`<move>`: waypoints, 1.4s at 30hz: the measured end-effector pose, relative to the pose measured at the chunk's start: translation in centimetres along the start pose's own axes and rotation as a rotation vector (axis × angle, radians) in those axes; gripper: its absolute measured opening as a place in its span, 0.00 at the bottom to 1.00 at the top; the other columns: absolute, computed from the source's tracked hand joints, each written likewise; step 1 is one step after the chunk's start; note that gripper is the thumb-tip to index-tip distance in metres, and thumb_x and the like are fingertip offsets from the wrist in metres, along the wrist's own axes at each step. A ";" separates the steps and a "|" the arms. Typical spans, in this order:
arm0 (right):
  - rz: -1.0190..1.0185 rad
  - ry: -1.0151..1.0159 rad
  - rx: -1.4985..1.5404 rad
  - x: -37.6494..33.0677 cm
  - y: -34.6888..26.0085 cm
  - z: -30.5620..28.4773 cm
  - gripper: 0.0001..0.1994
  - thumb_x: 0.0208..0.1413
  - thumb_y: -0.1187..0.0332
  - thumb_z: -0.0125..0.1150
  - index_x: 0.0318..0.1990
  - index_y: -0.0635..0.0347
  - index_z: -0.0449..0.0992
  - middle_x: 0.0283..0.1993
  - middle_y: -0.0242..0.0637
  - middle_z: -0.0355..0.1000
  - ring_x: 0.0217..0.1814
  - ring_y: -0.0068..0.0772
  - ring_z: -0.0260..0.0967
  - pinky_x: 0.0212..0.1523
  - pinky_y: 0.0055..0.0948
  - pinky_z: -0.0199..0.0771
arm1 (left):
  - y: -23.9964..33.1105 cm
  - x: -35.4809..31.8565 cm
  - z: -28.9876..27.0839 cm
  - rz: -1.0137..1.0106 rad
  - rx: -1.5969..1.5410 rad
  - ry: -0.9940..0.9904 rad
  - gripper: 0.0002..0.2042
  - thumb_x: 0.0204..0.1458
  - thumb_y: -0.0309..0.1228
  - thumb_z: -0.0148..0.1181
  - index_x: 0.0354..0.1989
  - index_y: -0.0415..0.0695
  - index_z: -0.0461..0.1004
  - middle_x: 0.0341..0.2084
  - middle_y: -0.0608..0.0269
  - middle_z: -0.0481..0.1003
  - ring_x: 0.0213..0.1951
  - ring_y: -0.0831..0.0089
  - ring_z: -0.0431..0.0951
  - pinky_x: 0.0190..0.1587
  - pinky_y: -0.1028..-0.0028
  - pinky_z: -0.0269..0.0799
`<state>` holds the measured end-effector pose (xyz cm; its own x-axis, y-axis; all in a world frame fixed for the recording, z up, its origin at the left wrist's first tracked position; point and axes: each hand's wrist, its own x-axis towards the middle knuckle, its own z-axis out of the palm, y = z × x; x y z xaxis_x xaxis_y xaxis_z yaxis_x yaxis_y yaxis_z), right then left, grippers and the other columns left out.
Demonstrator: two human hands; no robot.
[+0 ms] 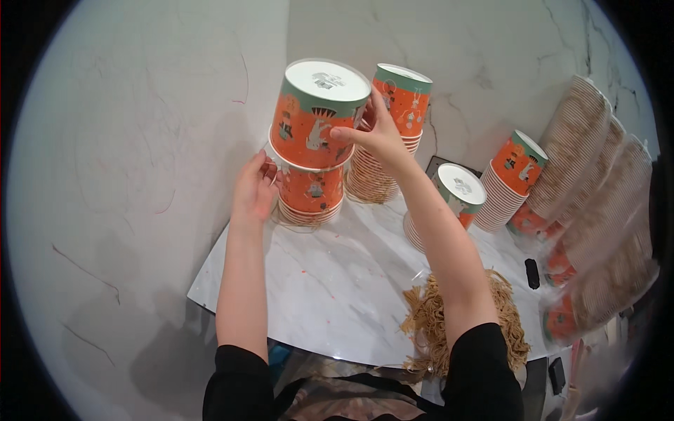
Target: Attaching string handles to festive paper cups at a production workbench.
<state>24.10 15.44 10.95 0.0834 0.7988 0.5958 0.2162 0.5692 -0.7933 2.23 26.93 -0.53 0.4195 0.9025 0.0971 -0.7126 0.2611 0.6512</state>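
An upside-down paper cup (pixel 312 137), orange with a green band and white base, sits above a stack of like cups (pixel 309 193). My right hand (pixel 375 133) grips its right side, thumb on the front, the other fingers partly hidden behind. My left hand (pixel 256 186) is at the left of the stack, just below the upper cup's rim, fingers curled together. Whatever its fingertips hold is too small to make out. Thin tan cord (pixel 298 228) loops around the foot of the stack.
Behind stands a taller cup stack (pixel 400 105) with cord between its rims. Shorter stacks (pixel 460 184) (pixel 519 165) stand to the right, beside bagged cup sleeves (pixel 569 147). A tan cord bundle (pixel 428 323) lies under my right arm on the marbled table (pixel 323 295), against a wall (pixel 161 105).
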 end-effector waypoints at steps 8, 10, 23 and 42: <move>0.171 -0.030 -0.153 0.1 6.7 -0.2 0.63 0.38 0.61 0.84 0.76 0.64 0.40 0.69 0.47 0.61 0.70 0.39 0.60 0.67 0.36 0.65 | -3.5 0.1 -1.8 -0.011 0.217 0.134 0.08 0.62 0.32 0.60 0.45 0.47 0.69 0.29 0.73 0.71 0.34 0.80 0.72 0.40 0.74 0.73; 0.248 -0.013 -0.087 -0.6 7.2 -0.1 0.63 0.39 0.62 0.84 0.76 0.64 0.40 0.70 0.49 0.60 0.71 0.39 0.60 0.67 0.37 0.65 | -3.8 -0.2 -2.4 -0.034 0.322 0.116 0.07 0.64 0.32 0.57 0.45 0.47 0.69 0.30 0.72 0.71 0.34 0.80 0.72 0.40 0.74 0.72; 0.304 -0.035 -0.086 -3.0 11.1 0.6 0.60 0.44 0.63 0.81 0.77 0.59 0.38 0.74 0.47 0.53 0.75 0.40 0.52 0.73 0.40 0.56 | -5.8 0.6 -4.4 -0.050 0.465 0.276 0.15 0.61 0.30 0.56 0.55 0.46 0.66 0.40 0.68 0.73 0.43 0.77 0.73 0.45 0.71 0.70; 0.792 0.374 0.196 -8.1 17.7 -0.3 0.08 0.58 0.80 0.56 0.45 0.70 0.73 0.32 0.36 0.74 0.27 0.26 0.72 0.29 0.23 0.75 | -8.4 0.7 -4.7 0.046 1.127 0.006 0.83 0.14 0.47 0.87 0.74 0.36 0.23 0.69 0.37 0.52 0.71 0.47 0.55 0.73 0.59 0.51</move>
<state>27.52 18.97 -7.84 0.4565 0.8752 -0.1601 -0.2060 -0.0711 -0.9760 5.91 26.99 -9.49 0.4008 0.9058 0.1371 0.1887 -0.2280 0.9552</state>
